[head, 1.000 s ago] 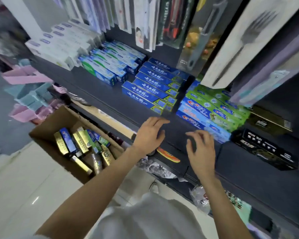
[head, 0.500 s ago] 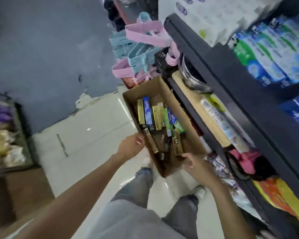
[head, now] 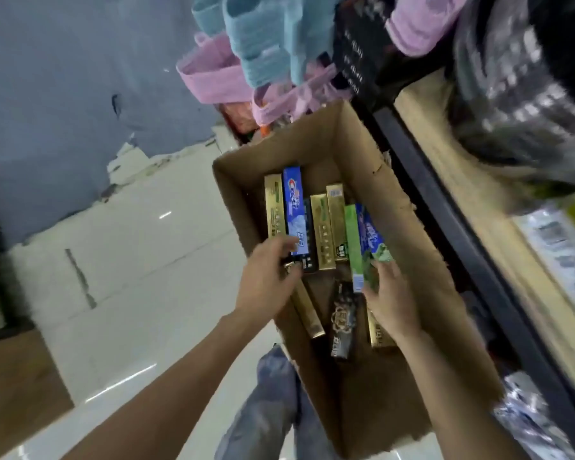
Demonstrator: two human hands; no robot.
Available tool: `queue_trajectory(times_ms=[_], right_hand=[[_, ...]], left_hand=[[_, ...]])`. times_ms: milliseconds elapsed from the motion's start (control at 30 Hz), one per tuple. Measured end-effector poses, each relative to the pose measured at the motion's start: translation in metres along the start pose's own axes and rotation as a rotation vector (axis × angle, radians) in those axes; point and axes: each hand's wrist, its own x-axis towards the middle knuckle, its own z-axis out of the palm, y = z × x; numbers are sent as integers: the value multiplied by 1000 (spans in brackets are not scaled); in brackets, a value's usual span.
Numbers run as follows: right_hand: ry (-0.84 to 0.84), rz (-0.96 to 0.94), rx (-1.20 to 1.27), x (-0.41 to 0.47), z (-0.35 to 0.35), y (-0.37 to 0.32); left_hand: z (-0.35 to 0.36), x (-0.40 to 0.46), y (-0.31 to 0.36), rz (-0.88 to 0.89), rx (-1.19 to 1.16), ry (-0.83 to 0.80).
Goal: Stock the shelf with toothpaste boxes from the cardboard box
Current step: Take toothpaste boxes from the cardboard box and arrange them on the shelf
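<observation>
Inside the open brown cardboard box (head: pixel 362 154) on the pale tiled floor (head: pixel 140 260), long toothpaste boxes in gold, blue and green are seen lying side by side. The blue toothpaste box (head: pixel 296 210) is touched at its near end by the left hand (head: pixel 266 283), its grip curled over it. The green toothpaste box (head: pixel 354 247) is met by the right hand (head: pixel 390 300), fingers partly curled; a firm grip cannot be told. The black shelf frame (head: pixel 445 207) stands just beside.
</observation>
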Motion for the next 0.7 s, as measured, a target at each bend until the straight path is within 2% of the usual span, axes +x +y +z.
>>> queue_trajectory(times_ms=[67,133,200,267,400,500,567,633,700], right_hand=[[8,-17,-71,26,24,17],[-13,47,-141,43,45,30],[-53,149,-170,52,60,39],[-35,165,-206,55,69,45],[-9,146,-220,66,75,49],[88,2,-415,66,79,58],[162,-92,-458,62,79,67],[231,-112,-380,52,81,76],[318,-14,-205,39,84,75]], left_hand=[[36,17,-1,-12,-5,-137],[74,34,-10,-126,-21,-226],[114,48,-23,-282,-61,-270],[152,56,-33,-407,-98,-296],[202,67,-30,-487,-205,-343],[214,70,-23,-502,-248,-321],[211,69,-22,-472,-237,-299],[197,64,-24,-466,-266,-285],[178,57,-31,-470,-281,-250]])
